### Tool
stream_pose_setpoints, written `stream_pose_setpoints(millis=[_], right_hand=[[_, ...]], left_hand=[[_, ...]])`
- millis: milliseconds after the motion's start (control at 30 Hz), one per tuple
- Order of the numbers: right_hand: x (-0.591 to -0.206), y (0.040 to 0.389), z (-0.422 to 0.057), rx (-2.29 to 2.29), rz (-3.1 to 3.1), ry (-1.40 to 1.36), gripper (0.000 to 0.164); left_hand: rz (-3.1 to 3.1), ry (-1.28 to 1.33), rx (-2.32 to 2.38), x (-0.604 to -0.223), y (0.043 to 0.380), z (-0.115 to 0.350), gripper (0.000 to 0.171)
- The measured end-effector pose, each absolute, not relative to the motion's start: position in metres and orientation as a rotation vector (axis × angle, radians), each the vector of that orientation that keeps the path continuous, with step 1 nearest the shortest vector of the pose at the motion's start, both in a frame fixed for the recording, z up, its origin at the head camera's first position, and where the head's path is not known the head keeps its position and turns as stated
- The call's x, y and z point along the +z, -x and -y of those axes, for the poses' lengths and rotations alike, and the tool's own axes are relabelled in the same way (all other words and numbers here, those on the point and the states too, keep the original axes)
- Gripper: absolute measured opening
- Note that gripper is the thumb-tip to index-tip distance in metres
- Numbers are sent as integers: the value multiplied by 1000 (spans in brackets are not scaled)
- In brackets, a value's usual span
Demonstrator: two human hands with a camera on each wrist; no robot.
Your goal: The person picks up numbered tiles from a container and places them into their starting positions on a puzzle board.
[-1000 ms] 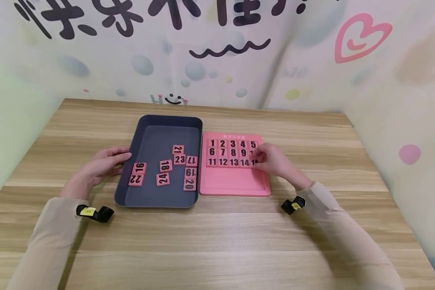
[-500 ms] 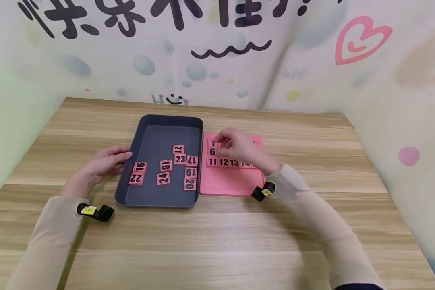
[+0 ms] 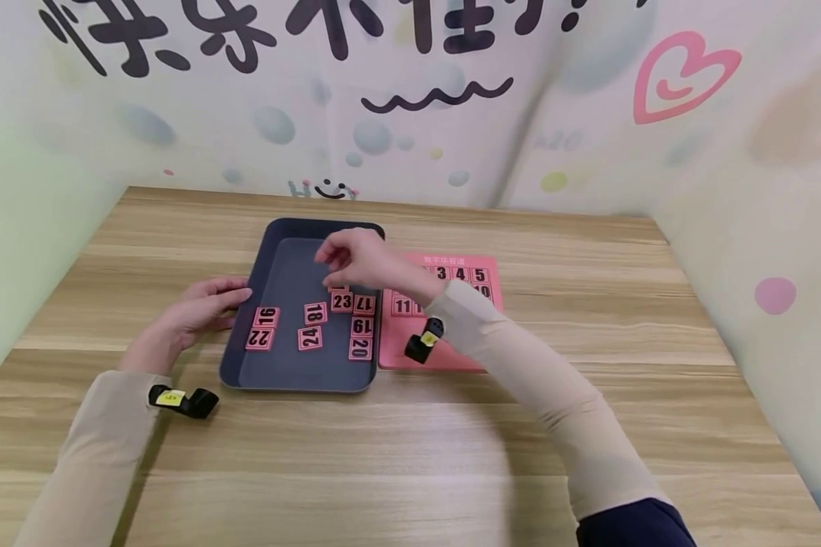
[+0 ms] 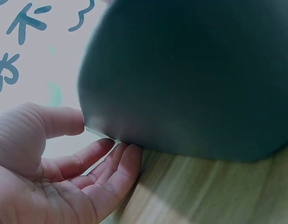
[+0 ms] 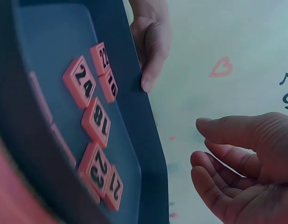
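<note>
My left hand (image 3: pixel 208 304) holds the left side of a dark blue tray (image 3: pixel 267 247), its thumb at the rim and its fingers against the outer wall. Above the tray's far right part hovers my right hand (image 3: pixel 357 258), fingers loosely bent with nothing between them. In the right wrist view its thumb (image 5: pixel 228 130) and fingertips stand apart. Pink number tiles lie in the tray, among them 23 (image 3: pixel 342 301), 18 (image 3: pixel 315 312), 24 (image 3: pixel 310 338), 16 (image 3: pixel 266 317) and 22 (image 3: pixel 259 339). Tile 21 (image 5: pixel 115 187) is mostly hidden under my right hand in the head view.
A pink number puzzle board (image 3: pixel 397 353) lies against the tray's right side, its upper rows filled with tiles, partly covered by my right forearm. Both stand on a wood-grain table (image 3: pixel 383 471) before a printed wall (image 3: pixel 575 152).
My right hand has left the board's right side, crossed the board leftward and come over the tray. The left hand stays at the tray's left side.
</note>
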State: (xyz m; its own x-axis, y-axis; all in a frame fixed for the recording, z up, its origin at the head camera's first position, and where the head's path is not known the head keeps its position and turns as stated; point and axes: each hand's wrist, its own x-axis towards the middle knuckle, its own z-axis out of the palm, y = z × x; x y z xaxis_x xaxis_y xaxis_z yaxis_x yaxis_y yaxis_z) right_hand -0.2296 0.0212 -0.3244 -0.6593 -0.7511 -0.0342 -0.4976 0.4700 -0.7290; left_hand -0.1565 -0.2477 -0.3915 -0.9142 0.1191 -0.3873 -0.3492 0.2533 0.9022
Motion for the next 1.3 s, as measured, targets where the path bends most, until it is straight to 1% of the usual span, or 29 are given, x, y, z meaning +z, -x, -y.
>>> stream_pose_setpoints(millis=[233,367,567,867,1167,1300], right_hand=[[-333,230,20,-995,-2281,1100,26],[-342,229,43,-914,-2287,1124,27],[-356,223,64,-770,-2285,1064,27],[-371,221,75,-630,-2329,1027,27],[-375,226,77,-613,-2372,1046,23],[-376,225,78,-586,-2375,1046,24]], left_hand=[[-2141,206,1717,-391,157,247,60],[-2152,200,1702,-391,156,247,60],[-2158,191,1692,-390,156,248,62],[-2155,199,1678,-390,155,247,62],[-2162,196,1675,-389,156,247,61],[-2161,195,1671,-389,155,247,61]])
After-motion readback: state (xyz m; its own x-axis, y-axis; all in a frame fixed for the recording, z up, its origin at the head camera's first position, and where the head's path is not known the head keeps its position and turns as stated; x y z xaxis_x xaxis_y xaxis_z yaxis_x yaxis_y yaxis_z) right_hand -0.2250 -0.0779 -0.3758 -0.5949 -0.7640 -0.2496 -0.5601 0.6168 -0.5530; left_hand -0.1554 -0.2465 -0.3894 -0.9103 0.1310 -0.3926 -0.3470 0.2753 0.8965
